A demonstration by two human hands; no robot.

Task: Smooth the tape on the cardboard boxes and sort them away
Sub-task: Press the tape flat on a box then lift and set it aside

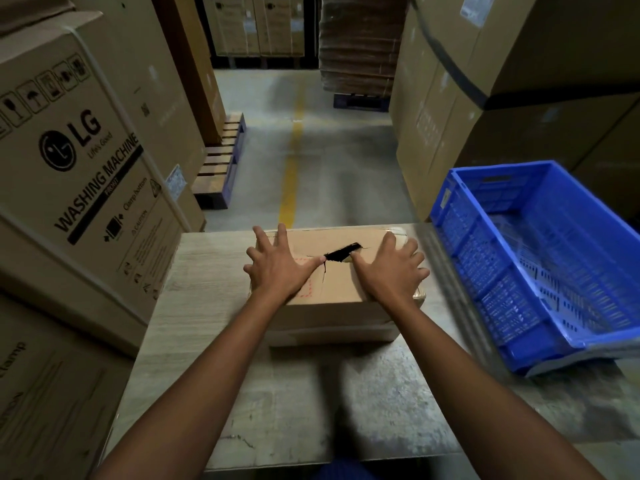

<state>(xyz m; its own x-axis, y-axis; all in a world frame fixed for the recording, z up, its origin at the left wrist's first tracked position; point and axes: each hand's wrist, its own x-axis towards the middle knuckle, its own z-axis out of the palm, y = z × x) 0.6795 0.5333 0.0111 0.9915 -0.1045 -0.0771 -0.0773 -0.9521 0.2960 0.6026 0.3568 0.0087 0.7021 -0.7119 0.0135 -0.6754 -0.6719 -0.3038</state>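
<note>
1. The fingers (281, 237) of the left hand (277, 271) are lying straight and spread apart, pressing flat on the left end of the cardboard box (337, 289). The thumb is pointing toward the middle of the top face.
2. The fingers (388, 242) of the right hand (391, 271) are likewise lying straight and splayed over the right end of the box top. The thumb tip is touching a black mark (343, 252) on that face.
3. Neither hand is curling round anything; both palms are bearing down on the top.
4. A glossy tape strip (398, 233) is showing at the right end of the box, partly under the right hand.
5. The box is sitting flat on a worn table (294, 393), toward its far edge.
6. A blue crate (540, 258) is resting on the right side of the table, near the box but apart from it.
7. A washing machine carton (69, 150) is standing to the left of the table.
8. A yellow floor line (292, 168) is running away beyond the table's far edge.
</note>
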